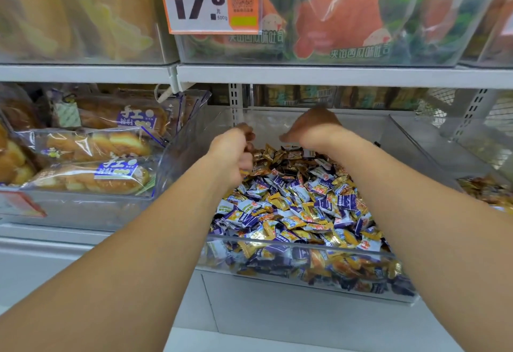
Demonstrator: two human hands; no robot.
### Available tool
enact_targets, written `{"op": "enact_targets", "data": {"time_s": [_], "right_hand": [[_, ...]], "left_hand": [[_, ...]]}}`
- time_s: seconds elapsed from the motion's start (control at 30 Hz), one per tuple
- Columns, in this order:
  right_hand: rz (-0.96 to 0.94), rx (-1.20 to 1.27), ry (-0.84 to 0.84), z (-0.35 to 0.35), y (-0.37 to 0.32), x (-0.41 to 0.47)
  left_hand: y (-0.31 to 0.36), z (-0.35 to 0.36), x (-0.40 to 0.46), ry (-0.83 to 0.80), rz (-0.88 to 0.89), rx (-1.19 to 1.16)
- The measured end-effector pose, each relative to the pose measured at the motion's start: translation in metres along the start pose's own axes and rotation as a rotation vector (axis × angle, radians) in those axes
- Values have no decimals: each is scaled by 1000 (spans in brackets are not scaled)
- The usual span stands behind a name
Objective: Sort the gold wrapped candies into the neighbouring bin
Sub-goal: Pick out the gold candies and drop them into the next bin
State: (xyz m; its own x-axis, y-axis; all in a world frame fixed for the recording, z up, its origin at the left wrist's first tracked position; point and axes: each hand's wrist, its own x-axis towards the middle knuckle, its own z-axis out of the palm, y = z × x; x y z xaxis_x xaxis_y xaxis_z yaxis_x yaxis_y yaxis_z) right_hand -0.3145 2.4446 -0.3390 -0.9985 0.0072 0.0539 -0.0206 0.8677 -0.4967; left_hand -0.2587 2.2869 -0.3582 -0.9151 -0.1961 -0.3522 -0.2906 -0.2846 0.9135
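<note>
Overhead, both arms outstretched — left hand (pixel 231 154) grip around gold candies (pixel 273 158), right hand (pixel 311 129) unclear.

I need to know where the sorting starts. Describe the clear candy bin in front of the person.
The clear candy bin looks like transparent plastic, open-topped, on the lower shelf. Purple, white and yellow wrapped candies fill its front; gold wrapped candies lie piled towards the back. The left hand and right hand reach in over the gold pile.

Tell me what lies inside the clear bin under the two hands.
The clear bin holds purple-and-white candies in front, gold wrapped candies behind. Deeper layers are covered.
</note>
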Motion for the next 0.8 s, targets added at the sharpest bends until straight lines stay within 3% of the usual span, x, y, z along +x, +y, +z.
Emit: {"op": "enact_targets", "data": {"time_s": [0.07,0.13,0.2,0.3,0.43,0.53,0.63,0.7,0.73,0.8], "right_hand": [[-101,-324,-4,11,1,7],[-112,-467,-28,22,9,9],[-120,-535,-59,28,16,9],[-128,-505,-38,29,20,10],[-63,-140,-133,15,13,6],[190,512,-267,8,3,-2],[410,1145,-508,9,1,-5],[478,1256,-566,8,-3,-3],[474,1198,-549,7,-8,-2],[313,816,-414,8,-21,-3]], "left_hand": [[-3,-3,6,113,376,680],[-6,-10,11,75,639,1203],[-12,-15,19,-5,636,1448],[-17,-21,26,-52,560,1507],[-18,-25,23,-77,531,1217],[-14,-25,18,-19,257,692],[-5,-23,16,-89,-5,21],[0,-22,14,-138,-88,-333],[1,-21,10,-162,-104,-446],[2,-19,8,-170,-99,-492]]}}
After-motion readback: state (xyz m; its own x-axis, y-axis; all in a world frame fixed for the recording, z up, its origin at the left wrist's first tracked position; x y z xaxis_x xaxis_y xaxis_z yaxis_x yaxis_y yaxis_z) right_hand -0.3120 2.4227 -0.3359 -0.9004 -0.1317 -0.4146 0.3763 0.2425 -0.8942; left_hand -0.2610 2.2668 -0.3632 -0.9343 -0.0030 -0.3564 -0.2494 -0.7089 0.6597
